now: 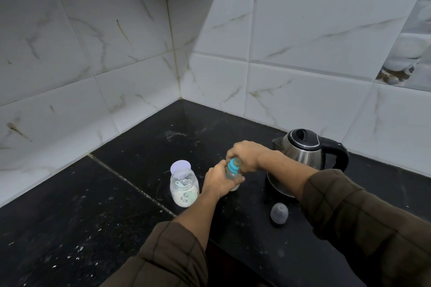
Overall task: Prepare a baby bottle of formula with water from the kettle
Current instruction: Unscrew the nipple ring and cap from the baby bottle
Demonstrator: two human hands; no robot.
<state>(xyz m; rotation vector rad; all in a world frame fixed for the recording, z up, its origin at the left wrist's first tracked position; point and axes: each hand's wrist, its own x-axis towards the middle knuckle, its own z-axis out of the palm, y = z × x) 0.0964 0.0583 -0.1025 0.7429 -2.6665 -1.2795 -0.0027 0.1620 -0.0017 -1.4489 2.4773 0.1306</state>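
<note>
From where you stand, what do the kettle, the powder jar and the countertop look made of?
Kettle: shiny steel body with reflections, black plastic-looking lid and handle. Powder jar: clear, likely plastic; powder shows through. Countertop: polished black speckled stone, perhaps granite.

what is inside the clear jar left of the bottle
White powder fills the lower part of the jar, with a pale green scoop lying on it. How far the scoop sinks into the powder cannot be seen.

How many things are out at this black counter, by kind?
kettle: 1
baby bottle: 1
powder jar: 1
scoop inside it: 1
loose covers: 2, jar lid and clear bottle cap
Total: 6
</note>
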